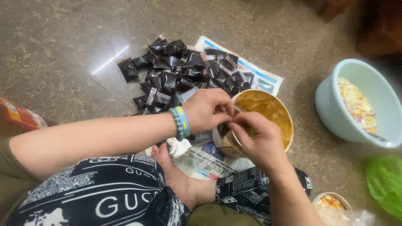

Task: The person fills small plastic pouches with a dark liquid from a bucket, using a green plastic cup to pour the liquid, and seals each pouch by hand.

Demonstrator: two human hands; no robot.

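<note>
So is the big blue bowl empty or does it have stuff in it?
Not empty. The light blue bowl holds a heap of chopped yellow, white and orange bits that covers its inside.

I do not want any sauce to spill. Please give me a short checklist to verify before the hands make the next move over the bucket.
1. Both hands meet at the bucket rim: left hand and right hand together there: ok.
2. Small packet pinched between the fingers: hidden by fingers: cannot tell.
3. Bucket steady: it leans toward the person: not ok.
4. Newspaper under the bucket: ok.
5. Pile of dark packets apart from the bucket mouth: ok.
6. Blue bowl apart from the right arm: ok.
</note>
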